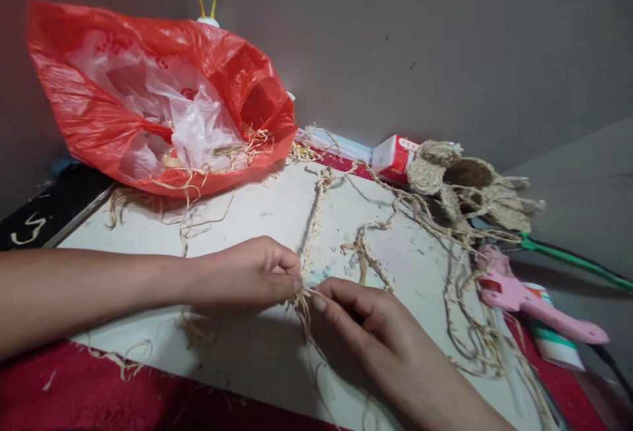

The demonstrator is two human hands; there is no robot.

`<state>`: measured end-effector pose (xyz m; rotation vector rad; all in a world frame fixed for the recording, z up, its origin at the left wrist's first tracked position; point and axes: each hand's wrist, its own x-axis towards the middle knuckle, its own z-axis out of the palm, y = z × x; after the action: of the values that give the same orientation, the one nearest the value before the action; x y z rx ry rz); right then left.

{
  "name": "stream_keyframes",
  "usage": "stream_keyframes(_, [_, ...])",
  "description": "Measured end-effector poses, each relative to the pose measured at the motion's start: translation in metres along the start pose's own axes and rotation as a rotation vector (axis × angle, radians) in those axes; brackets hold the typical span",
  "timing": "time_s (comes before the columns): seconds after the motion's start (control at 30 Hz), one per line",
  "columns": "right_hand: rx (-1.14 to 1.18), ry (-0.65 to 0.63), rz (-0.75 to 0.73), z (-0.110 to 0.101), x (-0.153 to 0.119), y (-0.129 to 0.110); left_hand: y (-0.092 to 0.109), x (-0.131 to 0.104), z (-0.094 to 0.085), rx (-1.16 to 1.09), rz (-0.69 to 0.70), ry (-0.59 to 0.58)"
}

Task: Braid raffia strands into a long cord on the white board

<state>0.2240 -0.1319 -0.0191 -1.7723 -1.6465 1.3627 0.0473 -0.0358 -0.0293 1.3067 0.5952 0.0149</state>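
Observation:
A pale braid of dried plant fibre point(315, 223) runs away from me over the white board point(257, 220), its near end gripped between the fingertips of my left hand point(252, 273). Close beside it, my right hand point(378, 335) pinches a thin fibre strand point(310, 290) that comes out of the braid's end. Loose strands point(305, 319) hang below both hands toward the board's near edge. More finished braid point(378, 269) lies curled to the right of the piece I hold.
A red plastic bag point(247, 68) with fibre scraps stands at back left. Woven fibre pieces point(465, 184) and a red-white box point(393, 156) sit at back right. A pink glue gun point(534, 302) lies at the right edge beside a white-green tube point(558, 345). Red cloth point(93, 398) shows beneath the board.

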Motion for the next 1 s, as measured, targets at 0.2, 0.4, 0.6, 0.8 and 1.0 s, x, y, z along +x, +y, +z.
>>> stream_keyframes(0.2, [0.153,0.038,0.008,0.017,-0.007,-0.01,-0.008,-0.002,0.006,-0.054,0.085,0.01])
stream_keyframes(0.4, [0.306,0.142,0.065,0.038,-0.011,-0.016,-0.01,-0.001,0.011,-0.119,0.103,0.035])
stream_keyframes(0.6, [0.289,0.216,0.034,0.046,-0.012,-0.016,-0.013,0.001,0.011,-0.143,0.15,0.053])
stream_keyframes(0.8, [-0.244,0.292,-0.145,0.051,-0.012,-0.001,-0.013,0.003,0.007,-0.209,0.11,0.011])
stream_keyframes(1.0, [-0.653,0.331,-0.253,0.051,-0.008,0.011,-0.012,0.005,0.008,-0.237,0.067,0.04])
